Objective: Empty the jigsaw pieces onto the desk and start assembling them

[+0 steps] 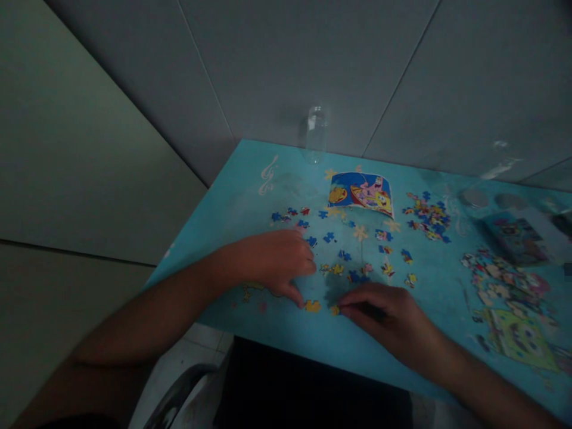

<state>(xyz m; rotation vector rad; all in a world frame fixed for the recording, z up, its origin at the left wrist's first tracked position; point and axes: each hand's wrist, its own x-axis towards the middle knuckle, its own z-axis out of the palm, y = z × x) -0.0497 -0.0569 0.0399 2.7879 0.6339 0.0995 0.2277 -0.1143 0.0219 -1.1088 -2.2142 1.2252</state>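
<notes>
Between the thumb and forefinger of my right hand (384,310) is a small yellow jigsaw puzzle piece (335,310), pinched low over the table's near side. Just left of it lies a yellow-orange puzzle piece (313,305), close to the thumb tip of my left hand (281,262); whether they touch I cannot tell. My left hand is palm down with its thumb spread away from loosely bent fingers, holding nothing visible. Loose blue puzzle pieces (329,238) and yellow ones (337,269) lie scattered beyond both hands. A curled cartoon picture sheet (360,193) stands behind them.
A heap of puzzle pieces (429,215) sits to the right on the light blue table (232,196). Near the wall stands a clear bottle (316,137). A picture box (513,238) and round lids (473,198) are at far right. A chair (183,393) shows below.
</notes>
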